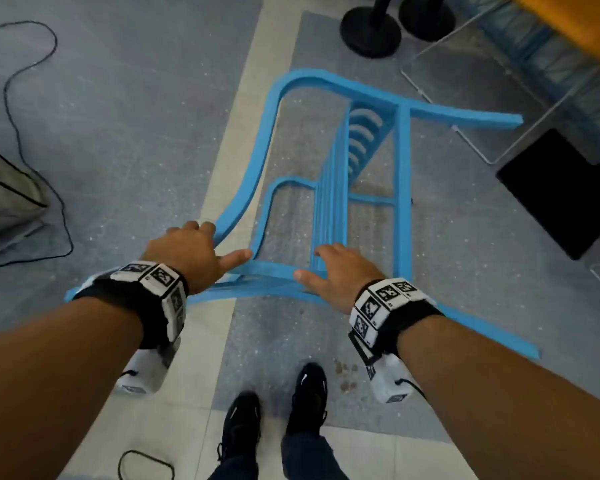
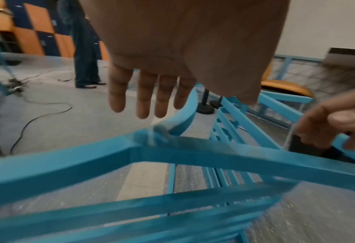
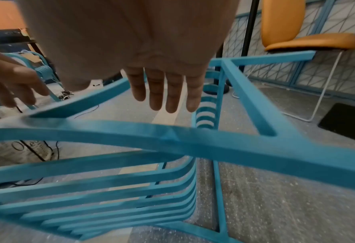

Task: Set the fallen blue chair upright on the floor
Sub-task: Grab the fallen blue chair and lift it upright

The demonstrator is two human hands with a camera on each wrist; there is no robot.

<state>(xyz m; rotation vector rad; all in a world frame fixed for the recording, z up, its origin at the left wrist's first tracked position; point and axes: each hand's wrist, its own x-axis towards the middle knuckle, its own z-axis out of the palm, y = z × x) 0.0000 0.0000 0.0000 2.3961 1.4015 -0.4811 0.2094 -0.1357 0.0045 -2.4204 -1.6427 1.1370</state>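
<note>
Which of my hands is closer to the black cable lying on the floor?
Left. The left hand is at the blue chair frame on the black cable side; the right hand is farther away, across the frame.

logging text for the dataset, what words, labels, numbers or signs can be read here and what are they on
"Ole": partial lettering on a pale bag or sack lying on the floor in the right wrist view; the rest is blurred and cut off by the blue chair.
Wristband markers: black and white square code patterns, no readable words or numbers.
Nothing else in any view carries legible text.
</note>
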